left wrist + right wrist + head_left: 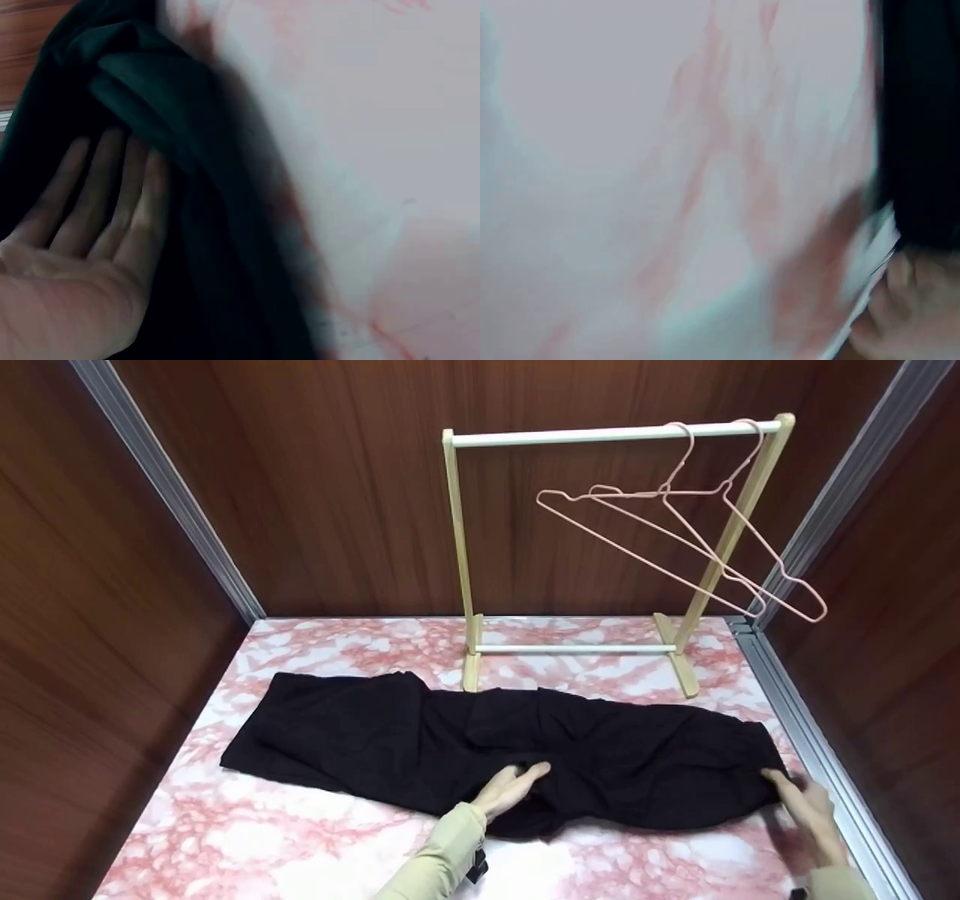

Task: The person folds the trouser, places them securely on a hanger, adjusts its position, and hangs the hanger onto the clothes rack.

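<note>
Long black trousers [480,735] lie stretched sideways over the marbled table, creased and bunched near their middle. My left hand [508,790] is at the front middle of the cloth. In the left wrist view the left hand [97,240] has its fingers extended, palm showing, with the fingertips under a raised fold of the dark fabric [172,97]. At the right end, my right hand [808,804] pinches the corner of the trousers. The right wrist view shows the right hand's curled fingers [911,300] right at the cloth's edge [922,135], partly cut off by the frame.
A small wooden rack [463,540] with a white rail stands behind the trousers. Two pink hangers [637,556] hang at its right side. Brown panels [337,495] and metal frame strips [814,735] enclose the table [247,840].
</note>
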A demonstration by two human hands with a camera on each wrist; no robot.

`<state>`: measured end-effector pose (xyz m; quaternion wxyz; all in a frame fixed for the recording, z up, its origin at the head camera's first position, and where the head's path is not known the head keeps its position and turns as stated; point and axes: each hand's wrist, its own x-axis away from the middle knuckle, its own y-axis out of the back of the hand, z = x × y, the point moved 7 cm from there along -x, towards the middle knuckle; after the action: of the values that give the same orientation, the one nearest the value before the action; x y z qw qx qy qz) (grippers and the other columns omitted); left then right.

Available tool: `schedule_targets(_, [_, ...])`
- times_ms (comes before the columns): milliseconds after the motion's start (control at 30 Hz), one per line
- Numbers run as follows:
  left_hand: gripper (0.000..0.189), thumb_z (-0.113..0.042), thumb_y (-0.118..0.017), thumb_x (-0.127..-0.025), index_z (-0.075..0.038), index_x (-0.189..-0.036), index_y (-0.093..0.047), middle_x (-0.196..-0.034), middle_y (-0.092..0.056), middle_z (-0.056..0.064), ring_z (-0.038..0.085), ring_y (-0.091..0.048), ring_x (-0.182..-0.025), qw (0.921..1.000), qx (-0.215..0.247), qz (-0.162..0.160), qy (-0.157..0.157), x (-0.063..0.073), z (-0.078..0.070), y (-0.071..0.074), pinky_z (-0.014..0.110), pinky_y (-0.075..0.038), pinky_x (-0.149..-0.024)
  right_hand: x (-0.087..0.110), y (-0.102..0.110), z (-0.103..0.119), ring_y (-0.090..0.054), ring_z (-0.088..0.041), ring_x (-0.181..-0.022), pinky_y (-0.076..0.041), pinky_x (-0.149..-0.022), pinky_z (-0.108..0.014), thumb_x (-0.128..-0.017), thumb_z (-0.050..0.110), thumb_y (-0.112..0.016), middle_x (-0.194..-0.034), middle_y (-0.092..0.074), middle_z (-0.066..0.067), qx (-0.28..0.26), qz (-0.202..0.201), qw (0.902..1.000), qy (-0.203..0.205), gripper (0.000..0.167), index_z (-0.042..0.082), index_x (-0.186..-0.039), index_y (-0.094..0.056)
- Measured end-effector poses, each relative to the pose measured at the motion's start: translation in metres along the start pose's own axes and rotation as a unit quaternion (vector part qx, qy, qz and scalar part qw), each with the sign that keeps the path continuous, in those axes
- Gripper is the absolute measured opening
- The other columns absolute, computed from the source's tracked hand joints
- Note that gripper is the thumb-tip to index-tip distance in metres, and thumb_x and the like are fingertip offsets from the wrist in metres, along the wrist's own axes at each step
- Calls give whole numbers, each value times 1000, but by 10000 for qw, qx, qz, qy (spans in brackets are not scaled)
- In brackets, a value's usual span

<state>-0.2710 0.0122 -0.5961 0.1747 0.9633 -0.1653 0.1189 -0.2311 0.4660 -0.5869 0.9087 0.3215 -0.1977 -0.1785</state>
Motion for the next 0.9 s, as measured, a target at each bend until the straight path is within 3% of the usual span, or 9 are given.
schedule_targets(100, [68, -53, -57, -93, 7, -125, -65, -126, -68, 23, 36, -63, -121, 9974, -703, -175, -31, 3, 1, 5, 47, -49, -106, 1, -5, -9, -60, -2, -105, -45, -101, -25, -97, 53, -55, -116, -69, -3, -714, 507, 9961, -77, 82, -5, -151, -35])
schedule_targets(167, [70, -52, -56, -93, 10, -127, -62, -131, -65, 26, 40, -60, -126, 9955, -946, -108, 13, 4, 2, 4, 49, -47, -108, 0, -7, -7, -51, 15, -90, -41, -88, -11, -96, 50, -61, -101, -63, 21, -850, 630, 9943, 123, 80, -4, -150, -38])
schedule_targets(200, [73, -53, -56, -93, 11, -128, -61, -133, -63, 27, 41, -59, -127, 9944, -1054, -55, 56, 4, 3, 3, 49, -47, -109, 1, -9, -4, -50, 18, -87, -40, -84, -9, -95, 49, -63, -97, -57, 28, -853, 683, 9937, 242, 80, -6, -149, -39])
schedule_targets(267, [75, -54, -54, -94, 13, -129, -59, -134, -62, 28, 42, -58, -128, 9920, -1254, 53, 97, 5, 5, 1, 49, -46, -110, 2, -10, 2, -46, 21, -87, -41, -85, -9, -97, 47, -62, -101, -61, 23, -755, 716, 9932, 521, 79, -8, -148, -38])
schedule_targets(333, [76, -54, -53, -95, 13, -130, -58, -135, -62, 28, 41, -58, -129, 9890, -1465, 151, 113, 6, 6, -1, 48, -46, -110, 2, -9, 9, -43, 24, -87, -39, -86, -7, -99, 45, -59, -110, -66, 16, -634, 511, 9937, 769, 75, -8, -147, -40])
schedule_targets(400, [74, -53, -51, -95, 13, -128, -60, -133, -63, 27, 41, -60, -127, 9861, -1647, 213, 71, 7, 6, -2, 48, -47, -109, 2, -4, 15, -41, 25, -87, -38, -85, -5, -100, 41, -58, -107, -64, 21, -704, 85, 9929, 953, 68, -8, -145, -44])
schedule_targets(567, [72, -53, -47, -98, 11, -127, -61, -133, -64, 25, 40, -60, -127, 9789, -2026, 253, 25, 9, 8, -2, 47, -47, -109, 4, 12, 32, -40, 19, -81, -35, -77, -5, -101, 29, -58, -81, -44, 40, -942, -1206, 9790, 1348, 41, -4, -126, -60])
schedule_targets(733, [72, -54, -44, -100, 10, -130, -61, -136, -64, 23, 39, -59, -130, 9731, -2280, 330, 30, 10, 9, -3, 46, -45, -111, 6, 23, 45, -50, 4, -77, -38, -73, -17, -101, 26, -58, -81, -60, 13, -496, -1810, 9656, 1800, 29, -2, -109, -61])
schedule_targets(900, [73, -55, -43, -100, 9, -131, -60, -137, -63, 22, 38, -58, -131, 9720, -2313, 400, 53, 11, 10, -3, 45, -45, -112, 0, 15, 39, -60, -46, -96, -48, -81, -50, -107, 27, -37, -110, -59, -38, 666, -770, 9722, 2107, 39, -7, -118, -52])
